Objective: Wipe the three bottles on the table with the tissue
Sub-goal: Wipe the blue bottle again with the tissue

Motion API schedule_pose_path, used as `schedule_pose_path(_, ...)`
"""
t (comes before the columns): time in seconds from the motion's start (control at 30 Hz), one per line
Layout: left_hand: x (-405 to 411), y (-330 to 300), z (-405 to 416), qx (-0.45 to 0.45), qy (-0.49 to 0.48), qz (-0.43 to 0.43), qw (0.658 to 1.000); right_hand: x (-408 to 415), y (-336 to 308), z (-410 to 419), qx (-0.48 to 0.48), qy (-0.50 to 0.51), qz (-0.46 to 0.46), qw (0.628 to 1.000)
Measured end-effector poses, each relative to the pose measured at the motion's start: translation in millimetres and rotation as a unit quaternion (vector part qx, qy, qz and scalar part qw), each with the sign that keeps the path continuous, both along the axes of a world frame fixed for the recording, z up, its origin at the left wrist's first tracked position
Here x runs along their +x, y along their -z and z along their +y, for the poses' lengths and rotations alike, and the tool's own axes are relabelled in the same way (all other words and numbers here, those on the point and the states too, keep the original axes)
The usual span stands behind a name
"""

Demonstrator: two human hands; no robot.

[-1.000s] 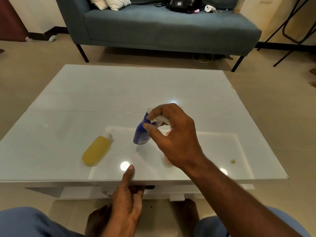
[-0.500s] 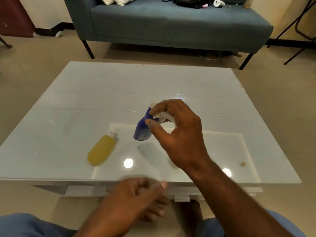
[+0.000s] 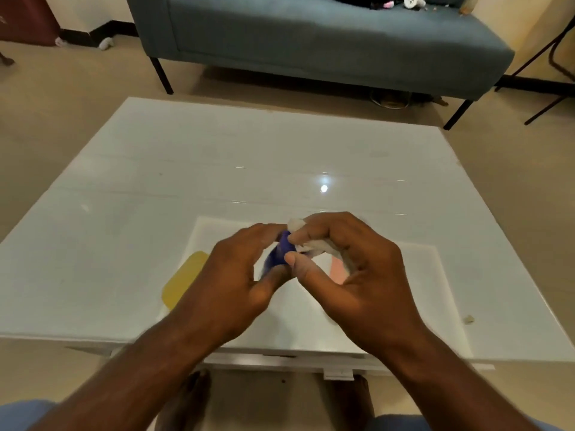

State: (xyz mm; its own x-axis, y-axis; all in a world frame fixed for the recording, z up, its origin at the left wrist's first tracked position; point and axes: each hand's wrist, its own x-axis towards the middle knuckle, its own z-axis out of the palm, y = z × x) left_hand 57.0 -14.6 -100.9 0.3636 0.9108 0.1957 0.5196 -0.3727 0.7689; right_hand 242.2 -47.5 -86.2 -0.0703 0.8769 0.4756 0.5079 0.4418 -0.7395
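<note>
A small blue bottle (image 3: 278, 255) is held above the white table (image 3: 217, 169), blurred and mostly hidden by my hands. My left hand (image 3: 238, 276) grips its lower part. My right hand (image 3: 345, 265) holds a crumpled white tissue (image 3: 306, 242) pressed against the bottle's top. A yellow bottle (image 3: 183, 279) lies on its side on the table, partly covered by my left wrist. A pink bottle (image 3: 338, 270) shows as a patch under my right palm.
A blue-grey sofa (image 3: 311, 42) stands beyond the table's far edge. A small crumb (image 3: 468, 319) lies near the table's right front corner. Black metal legs (image 3: 557, 66) stand at the far right. My knees and feet are below the near edge.
My left hand rose from below the table's front edge and took hold of the blue bottle. The right hand with the tissue stayed at the bottle's top.
</note>
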Motion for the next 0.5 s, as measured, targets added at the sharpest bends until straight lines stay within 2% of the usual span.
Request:
schedule_pose_path(0.13,2,7,2,0.005,-0.015,0.018,1.000,-1,0,3,0.041,-0.001,-0.030,0.999)
schedule_pose_path(0.23,-1,5,-1,-0.007,-0.027,-0.017,0.999,-6,4,1,0.102,-0.016,-0.101,0.990)
schedule_pose_path(0.37,-3,4,-3,-0.003,-0.019,-0.005,1.000,-8,9,3,0.129,0.031,-0.112,0.985)
schedule_pose_path(0.5,-8,2,-7,-0.007,-0.021,-0.040,0.999,-16,12,-3,0.180,-0.028,-0.166,0.969)
